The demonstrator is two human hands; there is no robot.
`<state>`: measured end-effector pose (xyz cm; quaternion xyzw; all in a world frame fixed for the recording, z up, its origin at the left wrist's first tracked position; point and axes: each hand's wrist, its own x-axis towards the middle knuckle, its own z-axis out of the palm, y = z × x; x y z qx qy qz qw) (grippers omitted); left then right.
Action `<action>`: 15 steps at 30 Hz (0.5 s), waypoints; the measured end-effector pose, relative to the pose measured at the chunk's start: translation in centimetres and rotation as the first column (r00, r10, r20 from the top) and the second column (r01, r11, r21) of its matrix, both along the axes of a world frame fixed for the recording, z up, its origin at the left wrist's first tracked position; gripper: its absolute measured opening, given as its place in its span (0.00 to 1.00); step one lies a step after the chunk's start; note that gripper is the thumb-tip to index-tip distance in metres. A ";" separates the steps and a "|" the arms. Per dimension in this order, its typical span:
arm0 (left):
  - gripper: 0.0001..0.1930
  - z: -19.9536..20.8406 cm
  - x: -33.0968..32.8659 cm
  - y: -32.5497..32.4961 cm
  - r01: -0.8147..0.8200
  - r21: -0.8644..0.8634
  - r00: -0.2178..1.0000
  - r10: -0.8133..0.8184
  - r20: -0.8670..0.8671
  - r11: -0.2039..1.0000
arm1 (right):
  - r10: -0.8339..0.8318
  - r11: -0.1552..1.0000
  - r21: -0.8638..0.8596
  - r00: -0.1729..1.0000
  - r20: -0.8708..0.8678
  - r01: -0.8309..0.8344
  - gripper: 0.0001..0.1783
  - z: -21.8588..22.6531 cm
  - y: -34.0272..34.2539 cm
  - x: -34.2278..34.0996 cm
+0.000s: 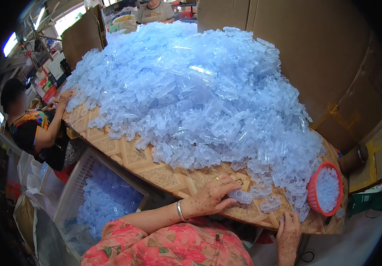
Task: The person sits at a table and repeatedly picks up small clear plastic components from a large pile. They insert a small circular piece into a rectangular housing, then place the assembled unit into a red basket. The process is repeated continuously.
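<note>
A huge heap of clear, bluish plastic pieces covers most of the wood-patterned table. My left hand, with a bracelet at the wrist and a ring, lies over the near part of the table. Its thumb and fingers close on the end of a clear plastic piece. More loose clear pieces lie just to the right of it. At the table's near edge my right hand has its fingers bent together. Whatever they may hold is too small or hidden to make out.
A red plastic basket of small clear pieces stands tilted at the table's right end. Below the table on the left is a white crate with more pieces. Cardboard sheets wall the heap. Another person works at the left edge; one sits behind.
</note>
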<state>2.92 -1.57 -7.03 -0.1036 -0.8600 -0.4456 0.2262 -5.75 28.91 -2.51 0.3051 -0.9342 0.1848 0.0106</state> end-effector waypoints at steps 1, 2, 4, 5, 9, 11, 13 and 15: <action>0.23 0.1 0.0 0.1 0.005 0.000 1.000 -0.005 0.006 1.000 | -0.001 1.000 -0.023 1.000 -0.024 0.000 0.17 -0.1 0.0 -0.1; 0.23 0.4 -0.1 -0.1 -0.026 -0.029 0.999 0.025 -0.022 0.999 | -0.004 0.999 -0.046 0.999 -0.047 0.001 0.16 -0.4 -0.1 -0.5; 0.23 0.0 -0.3 0.0 -0.025 -0.030 1.000 0.025 -0.011 0.999 | -0.013 0.998 -0.070 0.998 -0.059 0.008 0.14 -0.8 0.3 -0.8; 0.24 -0.3 -0.2 0.1 -0.048 -0.044 0.998 0.046 -0.036 0.998 | -0.023 0.998 -0.054 0.999 -0.033 0.021 0.14 -1.0 0.6 -1.3; 0.22 -0.6 -0.5 -0.2 -0.062 -0.008 0.997 0.062 -0.048 0.998 | -0.055 0.986 -0.151 0.992 0.113 0.072 0.13 0.6 -0.3 -0.7; 0.23 -0.4 -0.3 0.0 -0.066 -0.032 0.997 0.065 -0.041 0.997 | 0.005 0.933 -0.357 0.995 0.098 0.030 0.15 1.2 -2.3 0.2; 0.23 -0.2 -0.4 -0.1 -0.058 -0.034 0.998 0.057 -0.038 0.998 | 0.099 0.893 -0.447 0.991 0.086 -0.050 0.16 1.5 -4.2 0.6; 0.24 -0.4 -0.4 -0.1 -0.051 -0.021 0.999 0.051 -0.019 0.998 | 0.171 0.856 -0.504 0.983 0.062 -0.117 0.17 1.5 -6.4 1.0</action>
